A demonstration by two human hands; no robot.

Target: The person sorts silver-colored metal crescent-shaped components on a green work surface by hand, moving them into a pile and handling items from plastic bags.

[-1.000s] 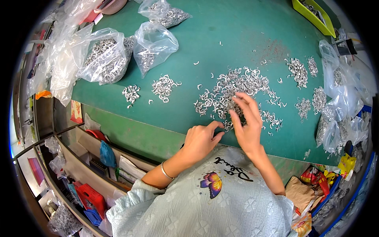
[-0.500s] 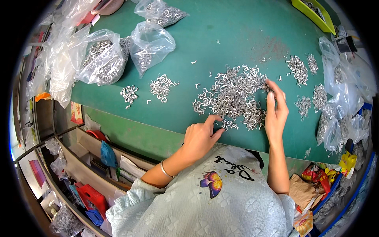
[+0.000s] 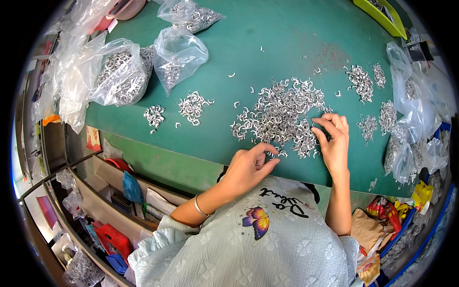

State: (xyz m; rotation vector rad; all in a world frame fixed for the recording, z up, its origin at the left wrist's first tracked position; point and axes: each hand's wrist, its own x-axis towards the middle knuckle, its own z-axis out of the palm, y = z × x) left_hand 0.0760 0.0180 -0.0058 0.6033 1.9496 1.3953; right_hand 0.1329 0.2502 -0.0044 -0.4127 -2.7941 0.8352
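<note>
A large heap of small silvery curved metal pieces (image 3: 282, 112) lies on the green tabletop (image 3: 229, 43). At its near edge is my left hand (image 3: 249, 165), thumb and index finger bent with a gap between them beside a few loose pieces; the other fingers are curled under. My right hand (image 3: 334, 142) is at the heap's right side, its index finger and thumb spread apart over the outer pieces. Nothing shows between the fingertips of either hand. Smaller piles (image 3: 193, 107) of similar pieces sit to the left, and another pile (image 3: 359, 83) lies to the right.
Clear plastic bags (image 3: 122, 79) full of metal pieces stand at the back left. More bags (image 3: 406, 143) line the right edge. A yellow-green tray (image 3: 382, 19) is at the far right corner. Below the table on the left is an open drawer (image 3: 114, 196) with assorted items.
My right hand has drawn back toward me from the heap's upper right side, its index finger now bent. My left hand has shifted slightly nearer and to the right.
</note>
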